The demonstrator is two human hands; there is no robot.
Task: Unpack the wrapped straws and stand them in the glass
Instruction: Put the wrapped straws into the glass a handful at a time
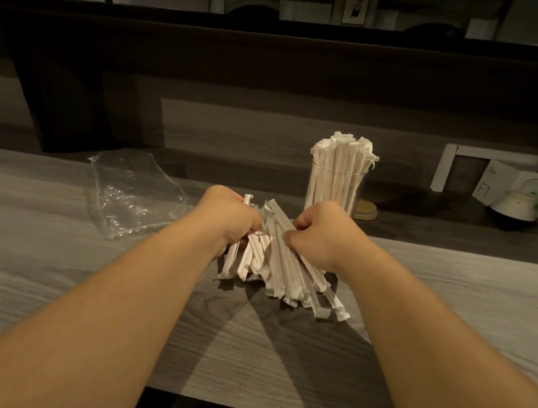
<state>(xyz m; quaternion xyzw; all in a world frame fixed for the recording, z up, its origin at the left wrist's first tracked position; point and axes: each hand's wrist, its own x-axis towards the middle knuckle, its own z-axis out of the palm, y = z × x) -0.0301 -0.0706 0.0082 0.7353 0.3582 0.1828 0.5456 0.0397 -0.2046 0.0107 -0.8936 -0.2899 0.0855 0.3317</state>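
Behind both hands [228, 220], fingers hidden.
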